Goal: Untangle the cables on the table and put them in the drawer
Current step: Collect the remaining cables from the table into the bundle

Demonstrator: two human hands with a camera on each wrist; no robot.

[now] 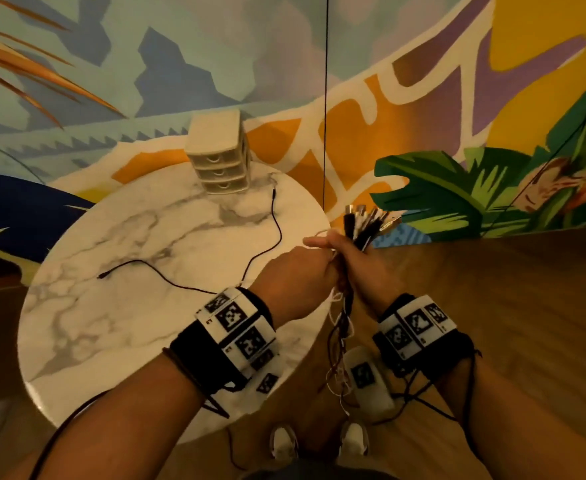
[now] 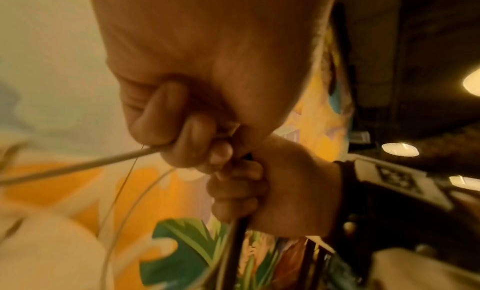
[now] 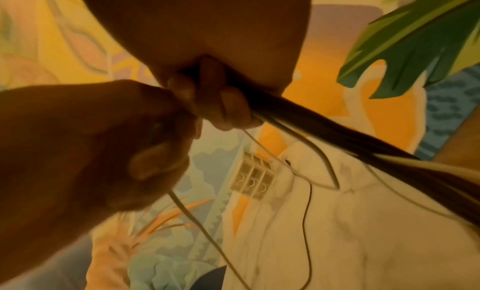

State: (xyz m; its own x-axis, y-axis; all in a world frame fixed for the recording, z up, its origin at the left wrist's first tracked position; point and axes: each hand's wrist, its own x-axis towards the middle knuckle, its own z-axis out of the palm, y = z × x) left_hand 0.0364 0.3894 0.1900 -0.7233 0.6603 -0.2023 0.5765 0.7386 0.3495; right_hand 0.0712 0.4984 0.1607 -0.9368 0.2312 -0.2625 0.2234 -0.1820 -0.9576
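My right hand point(image 1: 348, 252) grips a bundle of cables point(image 1: 366, 223) off the table's right edge, plug ends fanned upward and the rest hanging toward the floor. In the right wrist view the dark bundle point(image 3: 337, 148) runs out from under my curled fingers. My left hand point(image 1: 307, 263) is pressed against the right one and holds a pale cable point(image 2: 85, 164) in curled fingers. One thin black cable point(image 1: 269, 237) lies loose on the round marble table point(image 1: 118, 278). A small beige drawer unit point(image 1: 219, 152), all three drawers closed, stands at the table's far edge.
A painted mural wall rises behind the table. A thin black cord point(image 1: 325, 98) hangs straight down in front of it. A white device point(image 1: 367, 382) lies on the wooden floor by my feet, with the hanging cable ends around it.
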